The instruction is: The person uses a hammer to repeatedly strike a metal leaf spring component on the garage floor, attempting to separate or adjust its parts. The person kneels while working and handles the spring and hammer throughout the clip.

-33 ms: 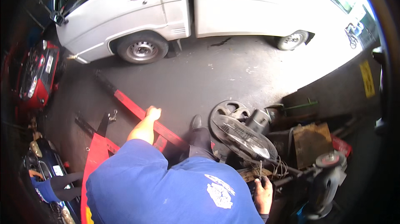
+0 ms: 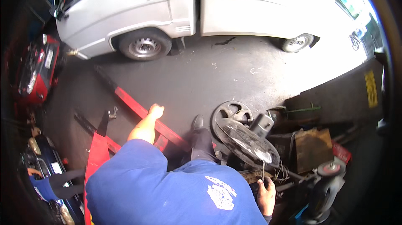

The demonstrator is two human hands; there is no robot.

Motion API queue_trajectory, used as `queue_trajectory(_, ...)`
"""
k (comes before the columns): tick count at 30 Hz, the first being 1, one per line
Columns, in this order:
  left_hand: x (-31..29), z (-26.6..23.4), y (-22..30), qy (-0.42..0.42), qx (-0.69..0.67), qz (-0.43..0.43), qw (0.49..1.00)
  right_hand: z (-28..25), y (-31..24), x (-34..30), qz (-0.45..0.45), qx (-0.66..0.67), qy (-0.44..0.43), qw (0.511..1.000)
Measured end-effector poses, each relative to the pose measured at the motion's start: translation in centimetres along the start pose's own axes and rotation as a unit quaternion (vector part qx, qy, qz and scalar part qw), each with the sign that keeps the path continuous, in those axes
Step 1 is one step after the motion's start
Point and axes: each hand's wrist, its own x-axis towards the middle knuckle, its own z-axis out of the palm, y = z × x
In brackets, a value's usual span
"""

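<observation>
My left hand (image 2: 156, 111) is stretched forward above a long red steel beam (image 2: 134, 104). Its fingers look curled; anything inside them is hidden. Low on the right, my right hand (image 2: 266, 195) is closed around a slim tool, apparently a screwdriver (image 2: 264, 169). The metal shaft points upward, while the handle is mostly covered by my fingers. Just beyond that hand is a fan (image 2: 247, 140) with a dark wire grille, tilted over its round base (image 2: 220, 112).
A white van (image 2: 125, 19) is parked across the far side. Red and dark motorcycles (image 2: 39, 72) stand at left, near another person's blue sleeve (image 2: 44, 189). At right are a bench grinder (image 2: 324, 187), a wooden board (image 2: 312, 149) and a dark panel (image 2: 339, 86).
The view has shifted slightly, so the van sits a little farther right. The fan head looks slightly turned. Both hands keep nearly the same pose, the right one still gripping the screwdriver.
</observation>
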Motion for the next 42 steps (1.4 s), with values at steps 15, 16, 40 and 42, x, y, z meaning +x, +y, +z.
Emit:
queue_trajectory(15,-21.9,23.0,-13.4,-0.413,0.148,-0.079,0.895,16.2,-25.4,13.3,-0.223,-0.179,-0.322,0.903)
queue_trajectory(16,-23.0,23.2,-13.9,-0.404,0.169,-0.039,0.898,16.2,-25.4,12.6,-0.207,-0.198,-0.334,0.898)
queue_trajectory(40,-9.0,16.4,-21.9,0.124,-0.27,-0.11,0.948,39.4,-47.1,19.3,-0.646,-0.37,-0.338,0.576)
queue_trajectory(42,-7.9,12.0,-22.7,0.155,-0.269,-0.098,0.946,43.2,-49.1,19.0,-0.775,-0.376,-0.311,0.402)
